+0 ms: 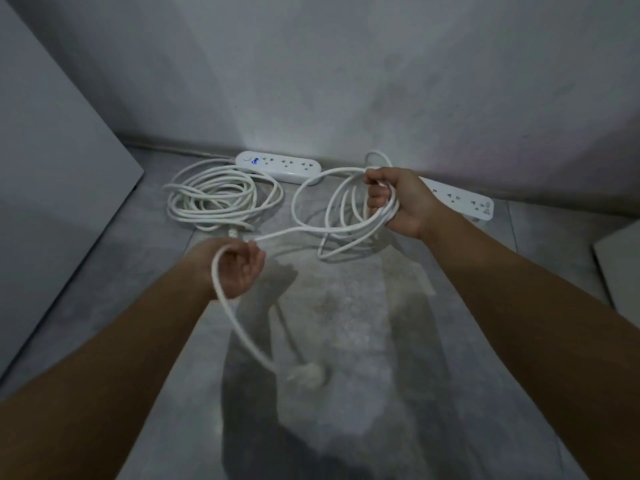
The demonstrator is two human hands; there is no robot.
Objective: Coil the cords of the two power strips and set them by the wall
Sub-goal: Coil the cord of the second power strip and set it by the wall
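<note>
**Item 1, power strip [278, 167]:** white, three sockets and a round switch. Lies on the floor [346, 306] against the wall [346, 81], upper centre of the frame. A small blue lit mark sits beside the switch, too small to read. Its cord [221, 195] lies coiled on the floor just left of it.

**Item 2, second power strip [464, 202]:** white, at the wall, right of centre, partly hidden behind the right hand. Any print on it is too small to read.

**Item 3, second cord [346, 232]:** white and partly coiled.
- The right hand [398, 200] has its fingers curled round the gathered loops and holds them above the floor.
- A single strand runs from the loops down-left to the left hand [242, 268], which is closed round it.
- From the left hand the strand arcs down to a blurred plug [308, 374] at lower centre.

**Surroundings:** a grey panel [52, 168] at the left and a pale board [620, 271] at the right edge.
</note>
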